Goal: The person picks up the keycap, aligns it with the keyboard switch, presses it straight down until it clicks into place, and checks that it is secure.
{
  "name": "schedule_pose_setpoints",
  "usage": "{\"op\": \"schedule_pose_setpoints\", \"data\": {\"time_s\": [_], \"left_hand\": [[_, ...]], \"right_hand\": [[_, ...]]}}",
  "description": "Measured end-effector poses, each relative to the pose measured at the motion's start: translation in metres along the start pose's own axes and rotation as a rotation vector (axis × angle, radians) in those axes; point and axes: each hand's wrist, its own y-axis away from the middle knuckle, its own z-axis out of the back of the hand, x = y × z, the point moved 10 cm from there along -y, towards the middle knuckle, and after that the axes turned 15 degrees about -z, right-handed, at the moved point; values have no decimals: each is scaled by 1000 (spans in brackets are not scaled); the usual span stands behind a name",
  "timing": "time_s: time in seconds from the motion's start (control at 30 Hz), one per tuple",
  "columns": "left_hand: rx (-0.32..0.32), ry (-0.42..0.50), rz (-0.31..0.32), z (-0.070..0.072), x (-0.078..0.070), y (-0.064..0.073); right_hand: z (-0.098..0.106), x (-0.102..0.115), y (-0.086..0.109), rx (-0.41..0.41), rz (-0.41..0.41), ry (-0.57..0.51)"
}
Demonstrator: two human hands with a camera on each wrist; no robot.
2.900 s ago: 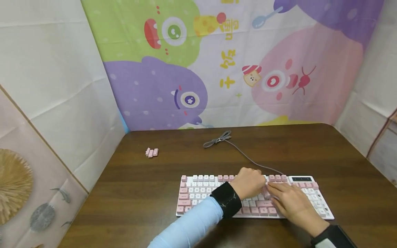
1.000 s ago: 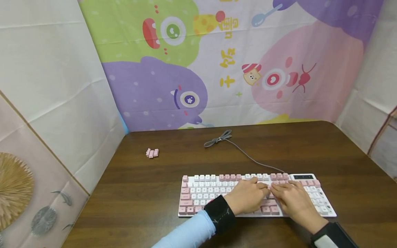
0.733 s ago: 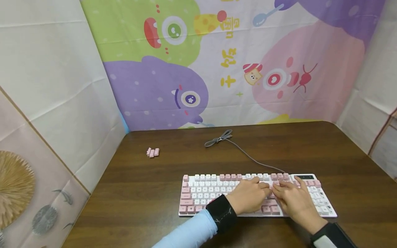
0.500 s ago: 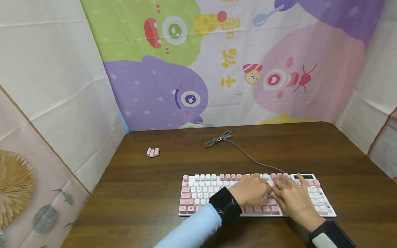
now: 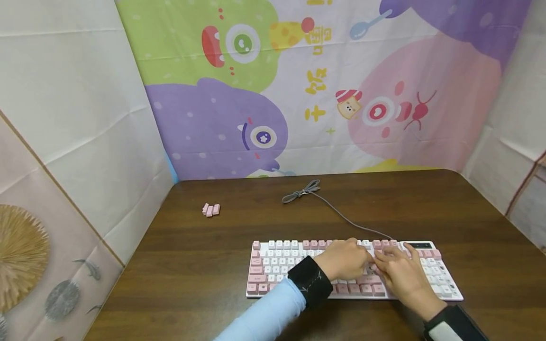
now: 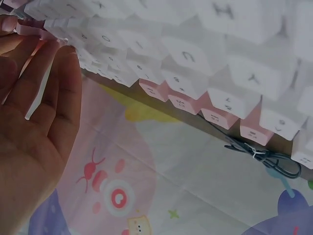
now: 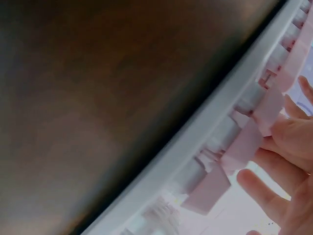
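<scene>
A pink and white keyboard [image 5: 286, 261] lies near the front of the desk. Over its right-of-middle keys, my left hand [image 5: 344, 259] has its fingers curled down at a pink keycap [image 6: 35, 31], which it appears to pinch; the fingertips are partly hidden in the head view. My right hand [image 5: 403, 274] rests close beside it, touching the keys with fingers spread and fairly straight. In the right wrist view its fingers [image 7: 261, 193] lie by the pink bottom-row keys [image 7: 208, 191]. Whether the right fingertips grip anything is hidden.
Several loose pink keycaps [image 5: 211, 210] lie at the desk's back left. A bundled grey cable [image 5: 302, 192] runs from the keyboard's back edge. Behind the brown desk [image 5: 192, 265] hangs a cartoon-printed cloth [image 5: 315, 147].
Over the last second my left hand has risen slightly toward the top row and its fingers have curled more. My right index finger has spread outward. The loose keycaps stay put.
</scene>
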Motion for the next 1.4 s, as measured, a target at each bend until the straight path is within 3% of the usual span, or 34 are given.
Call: {"op": "schedule_pose_setpoints", "data": {"time_s": [0.17,0.33,0.47,0.77,0.97,1.27,1.4], "left_hand": [[-34,-33,-22,0,-5,4],[-69,-42,-28,1,-5,6],[-68,-7,-22,-1,-4,7],[-50,2,-31,-3,-6,7],[-54,-82,-55,-3,-10,8],[-70,-129,-68,0,-13,9],[-77,-131,-66,1,-13,9]], "right_hand": [[3,5,2,-43,42,-1],[3,6,-4,-13,17,-13],[0,4,-8,25,6,-29],[2,3,-8,-11,35,-43],[0,2,-10,42,25,-48],[5,6,-11,10,89,-65],[3,1,-14,48,46,-115]]}}
